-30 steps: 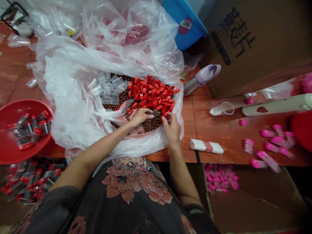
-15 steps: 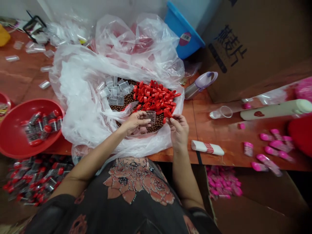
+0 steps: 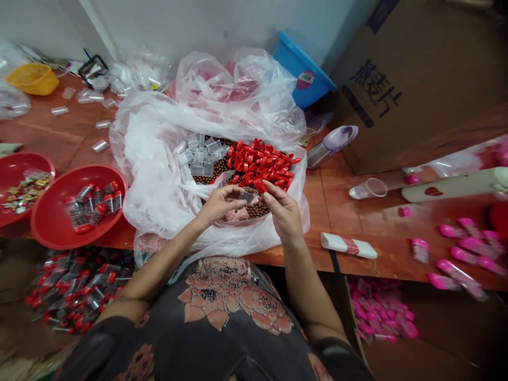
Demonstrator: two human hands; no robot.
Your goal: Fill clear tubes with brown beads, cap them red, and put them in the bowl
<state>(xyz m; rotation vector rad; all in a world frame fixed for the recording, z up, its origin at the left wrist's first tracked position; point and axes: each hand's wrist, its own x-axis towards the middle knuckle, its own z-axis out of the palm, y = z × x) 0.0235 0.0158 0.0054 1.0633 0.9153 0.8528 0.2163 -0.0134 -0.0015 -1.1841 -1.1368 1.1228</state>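
My left hand [image 3: 219, 205] pinches a small clear plastic tube [image 3: 246, 197] over a heap of brown chocolate balls [image 3: 257, 209]. My right hand [image 3: 281, 210] holds a red plastic cap [image 3: 261, 186] between its fingertips, a short way from the tube. Just beyond my hands lies a mound of red caps [image 3: 257, 164], with several clear tubes [image 3: 200, 153] beside it. A white plastic bag [image 3: 154, 164] lines and surrounds all of these. Its rim lies against my wrists.
A red basin of filled tubes [image 3: 57, 211] and a second basin of sweets [image 3: 11, 177] stand on the wooden table [image 3: 329, 211] at left. Pink-capped tubes [image 3: 462, 254] lie at right. A cardboard box [image 3: 397, 90], blue tub [image 3: 304, 74] and thermos [image 3: 331, 145] stand behind.
My hands have moved closer together, bringing the red cap nearer the clear tube. The view has tilted upward, showing more of the far table and wall.
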